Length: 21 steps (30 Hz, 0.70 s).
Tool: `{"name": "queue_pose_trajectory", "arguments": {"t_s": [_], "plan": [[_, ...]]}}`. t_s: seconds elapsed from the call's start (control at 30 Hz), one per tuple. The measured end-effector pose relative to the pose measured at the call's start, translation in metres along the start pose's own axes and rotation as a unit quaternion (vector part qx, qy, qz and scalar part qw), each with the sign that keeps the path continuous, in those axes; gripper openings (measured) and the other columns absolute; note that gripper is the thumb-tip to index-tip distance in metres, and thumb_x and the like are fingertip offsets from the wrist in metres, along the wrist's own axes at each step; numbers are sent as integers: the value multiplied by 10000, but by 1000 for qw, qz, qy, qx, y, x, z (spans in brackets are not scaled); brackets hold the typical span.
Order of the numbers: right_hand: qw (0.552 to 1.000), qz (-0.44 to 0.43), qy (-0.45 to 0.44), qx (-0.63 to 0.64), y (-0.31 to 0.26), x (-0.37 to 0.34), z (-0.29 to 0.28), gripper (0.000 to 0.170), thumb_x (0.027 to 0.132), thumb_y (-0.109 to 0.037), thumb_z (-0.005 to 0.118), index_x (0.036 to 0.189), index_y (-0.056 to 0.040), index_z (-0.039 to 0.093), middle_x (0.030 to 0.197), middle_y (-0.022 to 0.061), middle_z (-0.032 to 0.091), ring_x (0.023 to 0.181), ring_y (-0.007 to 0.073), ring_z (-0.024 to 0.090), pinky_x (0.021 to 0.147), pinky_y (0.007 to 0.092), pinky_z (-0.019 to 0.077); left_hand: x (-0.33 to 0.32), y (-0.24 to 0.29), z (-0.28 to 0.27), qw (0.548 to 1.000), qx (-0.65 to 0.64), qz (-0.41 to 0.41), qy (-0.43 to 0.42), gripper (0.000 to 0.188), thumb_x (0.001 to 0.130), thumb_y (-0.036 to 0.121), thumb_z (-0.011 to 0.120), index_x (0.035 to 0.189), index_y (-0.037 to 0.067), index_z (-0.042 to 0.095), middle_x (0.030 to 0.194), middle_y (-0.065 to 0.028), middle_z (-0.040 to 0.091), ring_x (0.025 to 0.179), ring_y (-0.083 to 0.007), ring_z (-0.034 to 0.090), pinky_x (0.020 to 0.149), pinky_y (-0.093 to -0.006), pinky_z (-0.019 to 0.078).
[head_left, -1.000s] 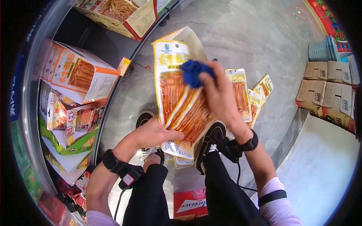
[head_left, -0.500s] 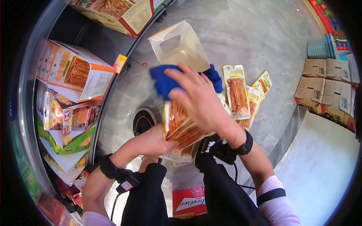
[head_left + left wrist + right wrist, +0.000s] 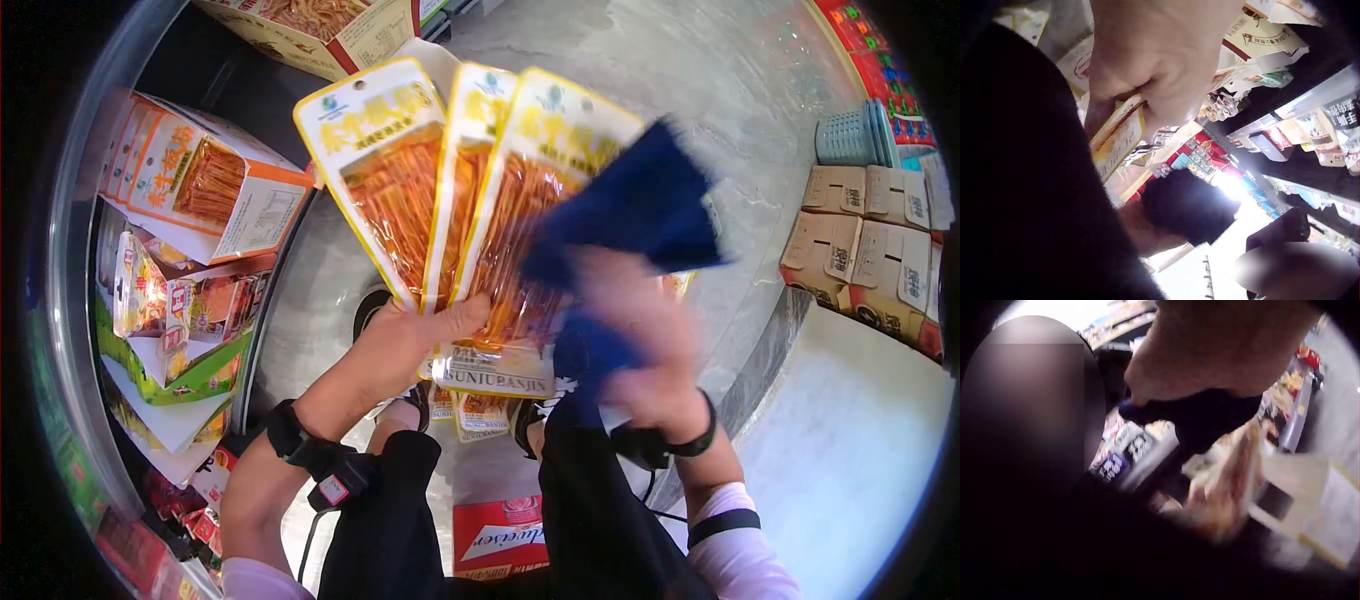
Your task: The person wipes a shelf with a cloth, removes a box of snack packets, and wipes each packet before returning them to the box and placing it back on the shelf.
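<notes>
Three flat snack packets (image 3: 505,230) with white and yellow borders and reddish-brown strips inside are fanned out in the head view. My left hand (image 3: 400,340) grips them at their lower ends, its thumb across the front. A packet edge (image 3: 1119,140) shows below that hand in the left wrist view. My right hand (image 3: 640,340), blurred by motion, holds a dark blue cloth (image 3: 645,205) at the right side of the fan. The cloth overlaps the rightmost packet there. In the right wrist view the cloth (image 3: 1210,419) bunches under the hand.
To the left, a shelf holds an orange-and-white box of snack packets (image 3: 225,190). More packets (image 3: 485,415) lie on the floor by the shoes, near a red box (image 3: 500,535). Stacked cartons (image 3: 865,245) and a light blue basket (image 3: 845,135) stand at the right.
The packets have tilted back up and spread into a fan, nearer the camera. My right hand has swung the cloth from across them toward the right, where it hangs loosely.
</notes>
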State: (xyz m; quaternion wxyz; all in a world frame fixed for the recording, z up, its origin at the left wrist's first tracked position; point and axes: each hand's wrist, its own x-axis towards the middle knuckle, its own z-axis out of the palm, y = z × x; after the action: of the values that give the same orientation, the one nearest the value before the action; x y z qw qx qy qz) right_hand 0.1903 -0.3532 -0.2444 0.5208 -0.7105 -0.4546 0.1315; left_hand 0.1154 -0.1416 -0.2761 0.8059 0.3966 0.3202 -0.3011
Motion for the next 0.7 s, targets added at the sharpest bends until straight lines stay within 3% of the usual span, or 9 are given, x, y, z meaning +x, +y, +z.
{"name": "queue_pose_trajectory", "arguments": {"t_s": [0.07, 0.1, 0.13, 0.17, 0.2, 0.37, 0.47, 0.6, 0.7], "plan": [[957, 30, -154, -243, 2, 16, 30, 623, 781, -414, 571, 1315, -146, 393, 1388, 193, 286, 1258, 371, 305, 996, 444, 285, 4, -15, -17, 916, 236, 291, -140, 432, 848, 107, 571, 1242, 9, 423, 1193, -92, 510, 1049, -146, 519, 890, -299, 448], [969, 46, -96, -224, 12, 17, 38, 612, 783, -406, 571, 1313, -154, 396, 1392, 205, 264, 1264, 389, 281, 1004, 451, 272, 7, -20, -18, 976, 39, 175, -125, 409, 867, 113, 541, 1242, 9, 417, 1192, -93, 508, 1050, -156, 523, 894, -309, 453], [976, 61, -38, -204, 22, 19, 41, 601, 785, -398, 571, 1311, -163, 399, 1396, 218, 243, 1271, 407, 257, 1011, 458, 259, 10, -22, -19, 981, -160, 49, -102, 387, 885, 118, 512, 1243, 10, 412, 1192, -94, 507, 1051, -167, 528, 897, -319, 457], [982, 93, -9, -164, 28, 24, 38, 597, 799, -362, 570, 1319, -140, 382, 1396, 233, 223, 1275, 425, 230, 1031, 458, 223, 6, -20, -17, 988, 11, 98, -116, 364, 924, 161, 449, 1250, 11, 394, 1217, -99, 490, 1057, -200, 537, 887, -340, 468], [975, 127, 34, -176, 34, 28, 37, 574, 820, -329, 555, 1327, -133, 369, 1399, 230, 217, 1281, 419, 214, 1042, 479, 189, 4, -15, -4, 978, -144, 66, -132, 356, 936, 184, 419, 1247, 12, 393, 1192, -98, 508, 1045, -209, 549, 875, -348, 478], [973, 65, -48, -216, 22, 19, 31, 596, 772, -237, 586, 1323, -136, 383, 1414, 132, 268, 1311, 339, 217, 1046, 511, 147, 11, -18, -11, 963, -208, 96, -146, 357, 946, 227, 392, 1242, 30, 407, 1157, -107, 529, 1004, -200, 568, 858, -351, 486], [981, 9, -96, -169, 17, -7, 44, 476, 739, -181, 605, 1204, -131, 517, 1337, 72, 414, 1268, 234, 342, 1050, 455, 189, 19, -22, -23, 934, -304, 39, -182, 379, 949, 251, 379, 1251, 23, 401, 1186, -121, 514, 1021, -204, 559, 869, -343, 477], [985, 9, -146, -88, 20, -30, 38, 399, 741, -182, 596, 1138, -145, 577, 1284, 72, 481, 1238, 238, 392, 1050, 439, 195, 14, -15, -1, 970, -208, 100, -77, 398, 952, 251, 372, 1259, -1, 389, 1213, -140, 498, 1096, -205, 512, 899, -321, 455], [986, 42, -153, -50, 28, -43, 23, 329, 688, -75, 633, 1013, -94, 586, 1224, 53, 523, 1178, 218, 453, 1011, 438, 308, 14, -9, -3, 971, -198, 111, -71, 389, 939, 211, 410, 1253, -17, 388, 1213, -143, 494, 1075, -224, 527, 895, -354, 461]]}}
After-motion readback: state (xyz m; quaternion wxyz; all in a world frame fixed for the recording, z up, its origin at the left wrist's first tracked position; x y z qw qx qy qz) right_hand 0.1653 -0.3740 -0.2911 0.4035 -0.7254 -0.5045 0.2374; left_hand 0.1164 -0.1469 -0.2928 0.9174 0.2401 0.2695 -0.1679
